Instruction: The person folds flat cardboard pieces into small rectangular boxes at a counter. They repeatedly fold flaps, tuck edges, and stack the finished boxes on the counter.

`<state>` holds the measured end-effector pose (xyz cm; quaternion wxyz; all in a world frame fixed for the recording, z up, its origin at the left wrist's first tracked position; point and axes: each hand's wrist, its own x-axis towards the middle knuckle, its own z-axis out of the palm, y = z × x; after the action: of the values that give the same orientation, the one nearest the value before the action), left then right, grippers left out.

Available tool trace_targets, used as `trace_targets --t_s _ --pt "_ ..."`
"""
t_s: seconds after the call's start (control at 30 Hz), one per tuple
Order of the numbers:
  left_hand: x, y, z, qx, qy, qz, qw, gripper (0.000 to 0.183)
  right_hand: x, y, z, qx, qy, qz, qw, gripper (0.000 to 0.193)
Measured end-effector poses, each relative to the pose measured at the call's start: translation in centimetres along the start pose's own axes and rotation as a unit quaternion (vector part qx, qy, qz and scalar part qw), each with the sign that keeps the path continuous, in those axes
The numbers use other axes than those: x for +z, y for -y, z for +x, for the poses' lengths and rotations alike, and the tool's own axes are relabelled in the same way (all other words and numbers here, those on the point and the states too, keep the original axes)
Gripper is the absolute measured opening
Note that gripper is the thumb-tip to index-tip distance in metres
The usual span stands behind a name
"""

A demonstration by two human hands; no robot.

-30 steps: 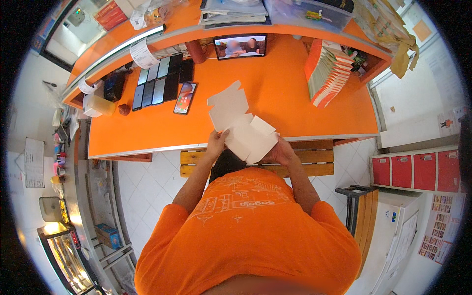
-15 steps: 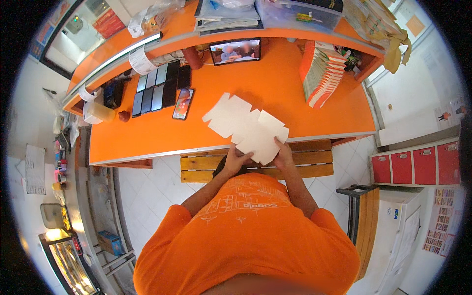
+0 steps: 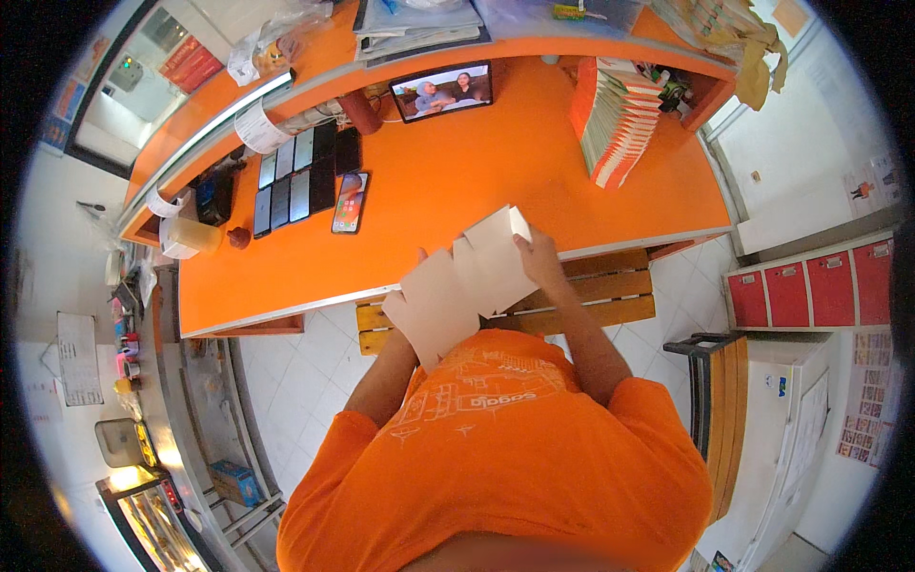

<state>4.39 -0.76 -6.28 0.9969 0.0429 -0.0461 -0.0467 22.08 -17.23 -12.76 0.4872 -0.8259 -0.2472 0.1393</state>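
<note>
An unfolded cardboard box blank (image 3: 457, 283), pale with cut flaps, is tilted up in front of my chest, over the table's near edge. My right hand (image 3: 540, 259) grips its upper right edge, near a flap that bends upward. Most of my left hand (image 3: 422, 255) is hidden behind the left part of the blank, and only a fingertip shows past its upper edge. That hand appears to hold the blank from behind. The orange table (image 3: 286, 276) lies just beyond it.
Left on the table lie a lit smartphone (image 3: 350, 202) and several dark phones in rows (image 3: 298, 191). A tablet (image 3: 440, 92) playing a video stands at the back. Orange-edged booklets (image 3: 620, 124) stand at right. A wooden slatted bench (image 3: 610, 300) sits below the table edge.
The blank has come nearer my chest, turned and tilted up. My right hand has moved up along its edge, and my left hand has gone behind it. The view has shifted slightly.
</note>
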Motion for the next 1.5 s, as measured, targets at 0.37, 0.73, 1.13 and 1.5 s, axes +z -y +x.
trace_targets --t_s 0.37,0.73,1.13,1.5 --pt "-2.7 -1.4 -1.7 0.163 -0.092 0.06 0.98 0.061 1.5 0.6 1.9 0.004 -0.051 0.062 0.997 0.046" --pt "-6.5 0.4 -1.5 0.219 -0.398 0.617 0.643 0.062 0.9 1.8 -2.3 0.08 0.076 0.109 0.988 0.04" --pt "-8.9 1.5 2.9 0.276 -0.38 0.622 0.626 0.034 -2.7 9.9 -3.8 -0.07 0.004 0.073 0.995 0.032" --pt "-4.2 -4.2 -0.1 0.217 -0.331 0.689 0.607 0.032 -6.1 0.8 0.7 0.03 -0.078 0.168 0.982 0.04"
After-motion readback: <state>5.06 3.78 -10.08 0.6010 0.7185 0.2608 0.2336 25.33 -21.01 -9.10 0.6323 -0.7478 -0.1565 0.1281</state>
